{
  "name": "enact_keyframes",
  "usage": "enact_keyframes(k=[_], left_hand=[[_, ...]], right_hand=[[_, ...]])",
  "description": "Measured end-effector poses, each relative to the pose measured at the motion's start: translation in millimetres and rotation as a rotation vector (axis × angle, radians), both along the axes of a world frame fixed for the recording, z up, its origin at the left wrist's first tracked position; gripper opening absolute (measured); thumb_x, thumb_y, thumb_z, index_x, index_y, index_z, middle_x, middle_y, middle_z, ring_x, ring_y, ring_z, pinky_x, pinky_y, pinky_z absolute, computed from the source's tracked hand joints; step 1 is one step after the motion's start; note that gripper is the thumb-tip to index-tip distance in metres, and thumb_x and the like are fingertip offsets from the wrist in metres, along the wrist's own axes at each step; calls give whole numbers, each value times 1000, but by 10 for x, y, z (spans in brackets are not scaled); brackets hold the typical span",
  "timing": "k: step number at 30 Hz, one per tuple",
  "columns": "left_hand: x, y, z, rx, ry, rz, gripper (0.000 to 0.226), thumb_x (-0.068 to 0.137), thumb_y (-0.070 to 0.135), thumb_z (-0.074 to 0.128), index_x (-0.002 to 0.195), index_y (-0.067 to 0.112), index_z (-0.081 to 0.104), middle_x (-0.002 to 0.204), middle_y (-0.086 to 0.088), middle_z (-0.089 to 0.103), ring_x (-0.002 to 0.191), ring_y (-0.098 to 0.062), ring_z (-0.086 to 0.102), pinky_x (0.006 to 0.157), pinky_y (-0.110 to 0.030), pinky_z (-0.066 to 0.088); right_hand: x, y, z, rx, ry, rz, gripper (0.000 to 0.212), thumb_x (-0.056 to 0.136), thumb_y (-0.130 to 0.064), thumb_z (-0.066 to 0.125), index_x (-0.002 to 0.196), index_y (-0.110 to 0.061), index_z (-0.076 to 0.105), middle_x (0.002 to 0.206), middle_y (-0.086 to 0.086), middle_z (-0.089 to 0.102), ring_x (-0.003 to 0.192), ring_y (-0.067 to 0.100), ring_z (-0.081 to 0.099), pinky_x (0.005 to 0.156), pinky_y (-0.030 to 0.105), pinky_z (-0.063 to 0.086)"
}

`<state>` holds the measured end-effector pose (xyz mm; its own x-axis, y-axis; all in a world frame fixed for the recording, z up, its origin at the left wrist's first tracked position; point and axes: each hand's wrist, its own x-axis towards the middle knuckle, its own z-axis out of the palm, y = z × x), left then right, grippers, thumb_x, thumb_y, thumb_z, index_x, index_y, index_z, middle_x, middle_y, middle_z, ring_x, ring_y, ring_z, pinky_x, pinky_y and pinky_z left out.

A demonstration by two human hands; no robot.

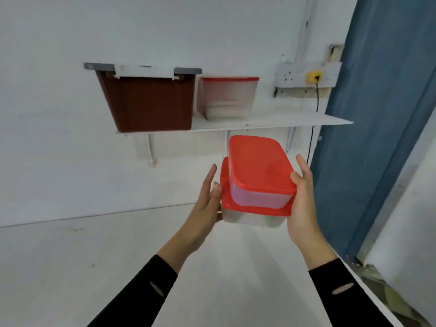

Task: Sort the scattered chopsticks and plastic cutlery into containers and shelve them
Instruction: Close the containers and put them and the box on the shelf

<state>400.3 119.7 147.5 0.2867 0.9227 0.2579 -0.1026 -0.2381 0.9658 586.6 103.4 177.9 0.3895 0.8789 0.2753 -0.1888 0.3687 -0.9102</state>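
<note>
I carry two stacked clear containers with red lids. The smaller upper container sits on the larger lower container; what they hold cannot be seen. My left hand holds the stack's left side, thumb against the lower lid and forefinger pointing up. My right hand holds the right side with its thumb on the upper lid's corner. The stack hangs just below the white wall shelf, under its free right part. On the shelf stand a brown bin with a grey-and-white lid and another clear red-lidded container.
A white table spreads below my arms, against the white wall. A socket strip with a yellow plug and a black cable is mounted above the shelf's right end. A blue door frame stands at the right.
</note>
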Motion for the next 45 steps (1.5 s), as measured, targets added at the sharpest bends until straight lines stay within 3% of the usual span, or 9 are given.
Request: enact_keyframes(k=[7, 16, 20, 26, 30, 33, 40, 42, 45], left_hand=[[762, 268, 827, 448, 231, -29, 99, 76, 34, 82, 146, 44, 13, 149, 11, 32, 133, -2, 43, 106, -24, 43], [1356, 1060, 1321, 648, 367, 368, 101, 71, 47, 81, 150, 21, 24, 147, 1, 38, 131, -7, 41, 109, -23, 36], [1480, 1322, 1313, 669, 425, 582, 90, 71, 39, 85, 141, 7, 38, 132, -4, 35, 107, -4, 39, 91, 4, 27], [1629, 1544, 1398, 566, 658, 789, 76, 77, 61, 71, 129, 13, 43, 123, 0, 52, 106, -17, 54, 78, -29, 44], [1766, 1653, 1451, 544, 1014, 982, 83, 84, 73, 50, 140, 14, 36, 119, -3, 58, 100, -26, 62, 67, -32, 41], [1804, 1707, 1539, 538, 1192, 1048, 77, 88, 73, 42, 136, 14, 41, 108, -4, 61, 93, -26, 63, 62, -31, 37], [1835, 1810, 1554, 514, 1254, 1099, 75, 91, 67, 46, 142, 12, 38, 107, -8, 65, 95, -31, 64, 63, -33, 37], [1829, 1848, 1536, 534, 1254, 1109, 70, 91, 68, 44, 136, 14, 44, 106, -8, 66, 95, -31, 64, 62, -33, 35], [1815, 1890, 1491, 547, 1234, 1118, 72, 90, 70, 43, 139, 17, 42, 108, -7, 66, 95, -31, 65, 62, -33, 33]], right_hand=[[687, 175, 928, 190, -5, -34, 35, 100, -35, 37, 127, -46, 55, 129, -16, 62, 112, 5, 62, 90, 30, 51], [1199, 1054, 1577, 168, -105, 77, 35, 99, -49, 38, 121, -34, 61, 114, -7, 68, 102, 14, 65, 75, 29, 52], [1247, 1450, 1618, 96, -156, 177, 38, 99, -53, 36, 99, -30, 65, 96, 1, 71, 94, 21, 67, 73, 33, 55], [1331, 1850, 1565, 94, -231, 144, 52, 100, -63, 17, 113, -34, 58, 108, -4, 64, 105, 15, 60, 96, 41, 50], [1440, 1720, 1155, 337, -217, -111, 24, 104, -32, 38, 97, -21, 58, 91, -10, 57, 82, 0, 52, 71, 16, 41], [1522, 1659, 688, 415, -284, -54, 27, 101, -10, 43, 75, -2, 46, 67, 6, 42, 59, 13, 38, 52, 20, 32], [1688, 2223, -512, -310, -213, 185, 25, 86, -19, 49, 65, -6, 43, 56, 7, 43, 46, 16, 36, 48, 26, 31], [1726, 2410, -820, -650, -26, 326, 21, 91, -25, 58, 85, -6, 54, 71, 11, 56, 56, 22, 49, 54, 30, 46], [1794, 2550, -1216, -845, -28, 438, 66, 87, -38, 71, 138, -8, 42, 124, 24, 50, 94, 35, 60, 83, 43, 54]])
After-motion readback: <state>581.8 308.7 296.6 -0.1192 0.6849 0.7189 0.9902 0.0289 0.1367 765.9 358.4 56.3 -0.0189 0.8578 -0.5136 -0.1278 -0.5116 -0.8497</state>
